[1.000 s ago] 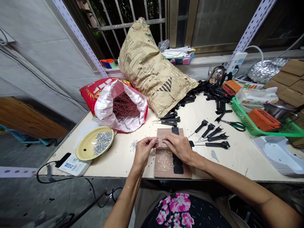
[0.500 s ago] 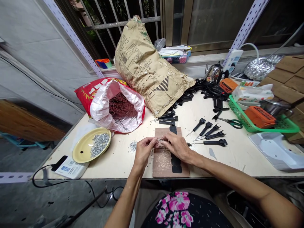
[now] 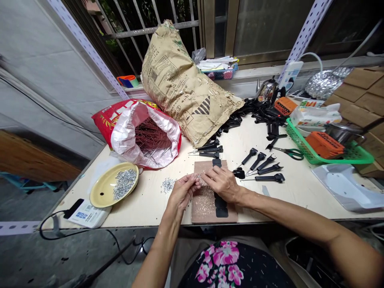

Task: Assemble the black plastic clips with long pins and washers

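My right hand is closed over a thin metal rod with a black plastic handle, whose end shows past the knuckles. At the rod's pale tip, the fingers of my left hand are pinched together. What they hold there is too small to make out. Below both hands lies a brown board with a row of black pads and pale specks. Small shiny metal pieces are heaped left of it. Several similar black-handled rods lie to the right.
A yellow dish of metal pieces stands left, near a red sack of thin rods. Behind are a large paper sack and piled black parts. Scissors, a green basket and a white tray are right.
The black handle end now shows more clearly beyond my right hand. My left hand has turned slightly, its lower fingers more visible. The view has shifted a little.
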A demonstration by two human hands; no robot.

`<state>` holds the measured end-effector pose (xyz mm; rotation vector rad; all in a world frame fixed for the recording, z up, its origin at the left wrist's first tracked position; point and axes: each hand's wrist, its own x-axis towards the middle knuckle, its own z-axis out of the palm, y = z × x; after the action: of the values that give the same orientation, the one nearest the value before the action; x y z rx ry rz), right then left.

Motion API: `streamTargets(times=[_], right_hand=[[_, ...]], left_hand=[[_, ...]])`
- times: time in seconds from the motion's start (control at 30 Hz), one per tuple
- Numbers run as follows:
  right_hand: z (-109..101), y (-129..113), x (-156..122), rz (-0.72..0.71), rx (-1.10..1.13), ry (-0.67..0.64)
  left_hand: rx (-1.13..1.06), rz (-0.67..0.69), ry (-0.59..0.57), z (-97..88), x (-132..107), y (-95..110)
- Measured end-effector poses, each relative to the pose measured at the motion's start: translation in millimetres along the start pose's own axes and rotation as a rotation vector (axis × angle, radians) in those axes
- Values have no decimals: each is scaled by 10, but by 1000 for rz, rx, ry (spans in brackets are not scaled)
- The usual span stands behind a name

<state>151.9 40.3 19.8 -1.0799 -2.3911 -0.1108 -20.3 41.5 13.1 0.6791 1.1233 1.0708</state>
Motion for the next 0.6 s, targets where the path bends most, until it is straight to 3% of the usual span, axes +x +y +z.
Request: streamTargets(times=[0.1, 0.2, 0.27, 0.33, 0.4, 0.53, 0.6], right_hand=[[-15, 76, 26, 116, 203, -55], [-6, 148, 88, 347, 622, -104], [13, 182, 123, 460, 853, -229], [23, 199, 129, 520, 938, -392], [-1, 200, 105, 458, 830, -397], [-151, 181, 33, 183, 343, -43], [-225, 174, 22, 100, 156, 36]], left_hand=[[213, 224, 71, 12, -24, -29], [439, 416, 128, 61, -68, -28], [531, 473, 156, 102, -96, -14], [580, 506, 159, 132, -107, -4], [524, 460, 132, 142, -93, -7], [64, 76, 18, 110, -7, -19], [-112, -67, -32, 89, 31, -9]])
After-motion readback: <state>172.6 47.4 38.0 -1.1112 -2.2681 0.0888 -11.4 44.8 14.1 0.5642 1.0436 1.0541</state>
